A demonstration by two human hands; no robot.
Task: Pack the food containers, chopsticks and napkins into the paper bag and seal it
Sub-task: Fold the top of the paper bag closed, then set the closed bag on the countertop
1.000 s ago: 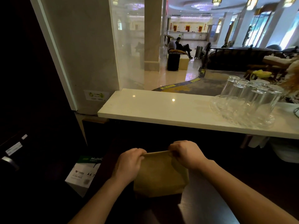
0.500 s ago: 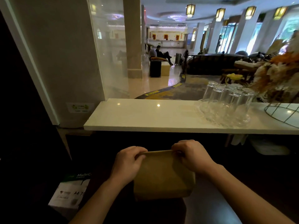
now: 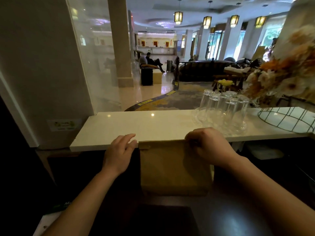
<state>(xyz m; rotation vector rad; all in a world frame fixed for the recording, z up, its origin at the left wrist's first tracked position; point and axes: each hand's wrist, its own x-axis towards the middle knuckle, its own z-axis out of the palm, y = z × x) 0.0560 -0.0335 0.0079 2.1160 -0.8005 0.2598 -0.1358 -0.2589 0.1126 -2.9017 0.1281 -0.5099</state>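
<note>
A brown paper bag point(image 3: 172, 169) stands upright on the dark counter in front of me, its top folded over flat. My right hand point(image 3: 209, 147) is closed on the folded top at the bag's right corner. My left hand point(image 3: 120, 153) hovers just left of the bag's top left corner with its fingers apart and nothing in it; it is not touching the bag. No food containers, chopsticks or napkins are visible; the bag's inside is hidden.
A white stone ledge point(image 3: 136, 128) runs across just behind the bag. Several upturned glasses point(image 3: 223, 113) stand on it at the right, beside a wire basket point(image 3: 288, 119) with dried flowers point(image 3: 286, 68). A paper ream box point(image 3: 49, 218) sits at the lower left.
My left hand has let go of the bag's folded top and moved off to the left, its fingers spread. The right hand keeps its grip. The camera tilted up and closer.
</note>
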